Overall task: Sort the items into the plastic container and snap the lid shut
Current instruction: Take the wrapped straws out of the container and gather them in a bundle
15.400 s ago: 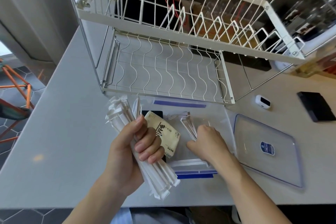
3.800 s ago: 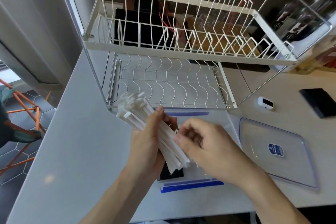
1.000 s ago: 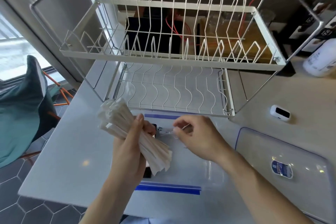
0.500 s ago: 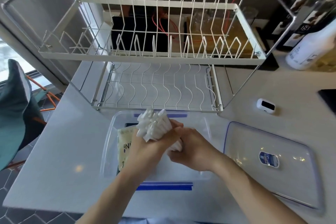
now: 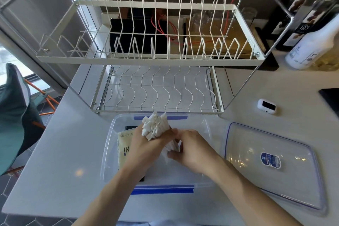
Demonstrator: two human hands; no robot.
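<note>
A clear plastic container with blue clasps stands on the white counter in front of me. Above its middle, my left hand grips a bundle of white wrapped straws, their far ends fanned out toward the rack. My right hand holds the bundle's near end from the right. A beige sachet lies inside the container at its left, over a black item. The clear lid with a blue label lies flat to the right of the container.
A white two-tier wire dish rack stands just behind the container. A small white device sits right of the rack. A white bottle stands at the far right. A teal chair is beyond the counter's left edge.
The straw bundle came from the left, tilted, to over the container's middle. My right hand moved from the container's inside onto the bundle's near end. Since half a second ago, hardly anything moved.
</note>
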